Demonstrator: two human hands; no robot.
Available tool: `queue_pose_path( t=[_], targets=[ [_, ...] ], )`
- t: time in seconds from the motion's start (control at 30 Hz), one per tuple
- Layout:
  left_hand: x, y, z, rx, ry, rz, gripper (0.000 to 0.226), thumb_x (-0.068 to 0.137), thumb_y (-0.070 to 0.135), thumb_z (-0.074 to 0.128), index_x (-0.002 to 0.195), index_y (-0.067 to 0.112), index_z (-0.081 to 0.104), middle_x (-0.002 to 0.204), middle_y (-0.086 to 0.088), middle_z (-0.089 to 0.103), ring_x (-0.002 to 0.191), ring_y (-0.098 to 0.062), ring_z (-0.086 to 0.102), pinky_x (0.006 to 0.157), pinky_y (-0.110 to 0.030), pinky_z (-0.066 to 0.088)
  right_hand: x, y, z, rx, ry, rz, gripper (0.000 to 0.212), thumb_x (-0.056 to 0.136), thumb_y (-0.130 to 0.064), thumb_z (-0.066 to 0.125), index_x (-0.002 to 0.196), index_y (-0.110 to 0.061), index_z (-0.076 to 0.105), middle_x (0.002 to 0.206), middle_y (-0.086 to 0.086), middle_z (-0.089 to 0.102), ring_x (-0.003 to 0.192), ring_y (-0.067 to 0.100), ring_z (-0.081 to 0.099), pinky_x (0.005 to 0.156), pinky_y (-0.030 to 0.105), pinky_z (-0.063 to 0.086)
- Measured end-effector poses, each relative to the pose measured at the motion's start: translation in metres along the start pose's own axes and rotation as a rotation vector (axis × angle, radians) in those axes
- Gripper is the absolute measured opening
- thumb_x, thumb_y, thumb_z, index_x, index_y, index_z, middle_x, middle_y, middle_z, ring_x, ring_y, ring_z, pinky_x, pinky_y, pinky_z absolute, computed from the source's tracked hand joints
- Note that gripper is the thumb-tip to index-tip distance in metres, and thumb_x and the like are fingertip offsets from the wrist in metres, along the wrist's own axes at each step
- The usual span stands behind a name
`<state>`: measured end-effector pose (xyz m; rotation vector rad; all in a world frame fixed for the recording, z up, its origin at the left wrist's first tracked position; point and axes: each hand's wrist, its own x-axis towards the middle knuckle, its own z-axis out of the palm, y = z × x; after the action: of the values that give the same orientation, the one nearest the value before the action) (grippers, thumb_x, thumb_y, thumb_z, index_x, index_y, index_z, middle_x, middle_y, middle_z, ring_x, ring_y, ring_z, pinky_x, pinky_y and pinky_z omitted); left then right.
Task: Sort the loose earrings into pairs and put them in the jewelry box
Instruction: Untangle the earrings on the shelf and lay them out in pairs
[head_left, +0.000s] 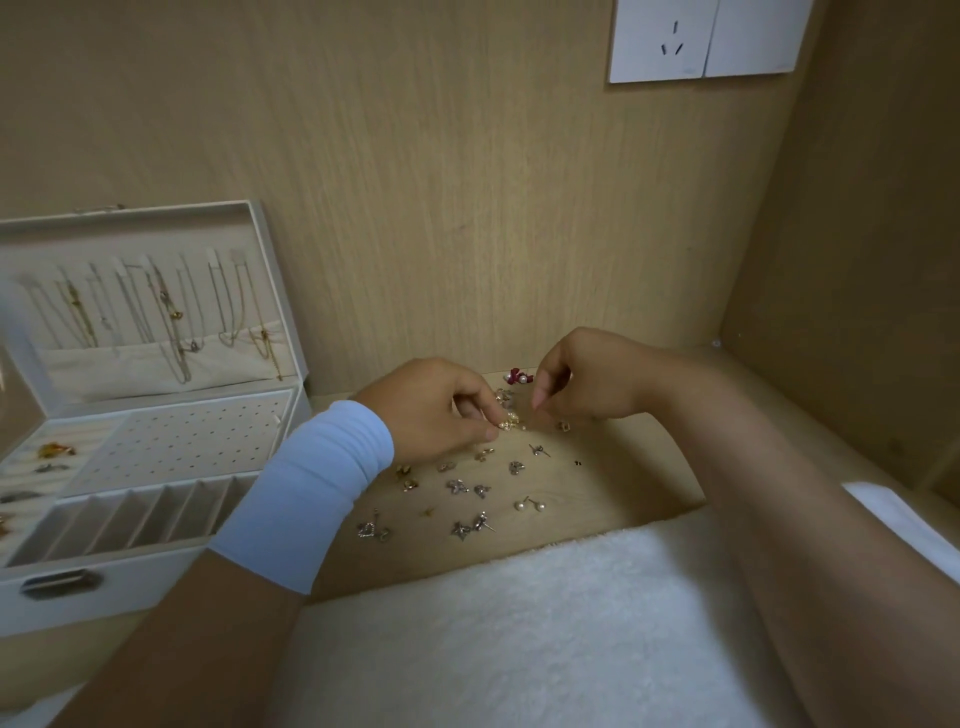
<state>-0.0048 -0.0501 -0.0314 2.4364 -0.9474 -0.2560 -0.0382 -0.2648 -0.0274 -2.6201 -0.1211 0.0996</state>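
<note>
Pale wooden desktop is seen mid-frame, with loose earrings scattered just below both hands. A gold earring is pinched by the left hand; its long axis cannot be told. The right hand is curled just beside it, and whether anything is held cannot be told. An open jewelry box is set at the left of the frame.

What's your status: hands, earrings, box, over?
Left hand pinching gold earring. Right hand curled, grip unclear. Other earrings loose on desk; jewelry box open, path clear.
</note>
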Motion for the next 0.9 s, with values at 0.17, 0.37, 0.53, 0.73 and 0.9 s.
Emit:
queue_pose_path(
  t=[0.17, 0.37, 0.53, 0.73, 0.9],
  targets=[
    [-0.025, -0.003, -0.01, 0.083, -0.132, -0.057, 0.005, 0.079, 0.028, 0.078, 0.082, 0.032, 0.077, 0.074, 0.016, 0.072, 0.061, 0.008, 0.059, 0.064, -0.013, 0.044, -0.01, -0.048, 0.014, 0.015, -0.218, -0.122, 0.01, 0.077, -0.02, 0.082, 0.083, -0.027, 0.078, 0.073, -0.01, 0.071, 0.062, -0.004, 0.058, 0.067, 0.017, 0.049],
    [-0.049, -0.004, 0.001, 0.161, -0.217, -0.095, 0.018, 0.071, 0.04, 0.084, 0.086, 0.032, 0.079, 0.078, 0.018, 0.072, 0.07, 0.005, 0.063, 0.072, -0.015, 0.051, -0.021, -0.078, 0.033, -0.163, -0.39, -0.111, 0.019, 0.069, -0.025, 0.088, 0.087, -0.025, 0.08, 0.074, -0.011, 0.074, 0.067, -0.002, 0.062, 0.074, 0.02, 0.051],
    [-0.048, -0.002, 0.012, 0.187, -0.221, -0.05, 0.015, 0.072, 0.039, 0.083, 0.085, 0.032, 0.079, 0.082, 0.02, 0.073, 0.08, 0.0, 0.066, 0.085, -0.028, 0.054, -0.022, -0.083, 0.042, -0.294, -0.363, -0.113, 0.018, 0.064, -0.032, 0.089, 0.079, -0.031, 0.079, 0.069, -0.015, 0.072, 0.076, 0.005, 0.068, 0.079, 0.032, 0.057],
    [-0.055, -0.005, -0.009, 0.083, -0.114, -0.029, 0.008, 0.076, 0.032, 0.081, 0.083, 0.032, 0.08, 0.073, 0.022, 0.07, 0.072, 0.002, 0.063, 0.076, -0.018, 0.051, -0.025, -0.086, 0.032, -0.153, -0.272, -0.136, 0.011, 0.075, -0.032, 0.083, 0.082, -0.025, 0.079, 0.067, -0.012, 0.071, 0.056, -0.004, 0.057, 0.063, 0.021, 0.049],
    [-0.07, -0.02, -0.044, -0.025, 0.111, -0.007, 0.006, 0.077, 0.026, 0.082, 0.079, 0.03, 0.078, 0.072, 0.02, 0.07, 0.063, 0.004, 0.058, 0.066, -0.009, 0.045, -0.025, -0.093, 0.029, 0.091, -0.116, -0.174, 0.007, 0.076, -0.023, 0.081, 0.076, -0.019, 0.075, 0.073, 0.006, 0.074, 0.046, 0.014, 0.058, 0.05, 0.03, 0.049]
  ],
)
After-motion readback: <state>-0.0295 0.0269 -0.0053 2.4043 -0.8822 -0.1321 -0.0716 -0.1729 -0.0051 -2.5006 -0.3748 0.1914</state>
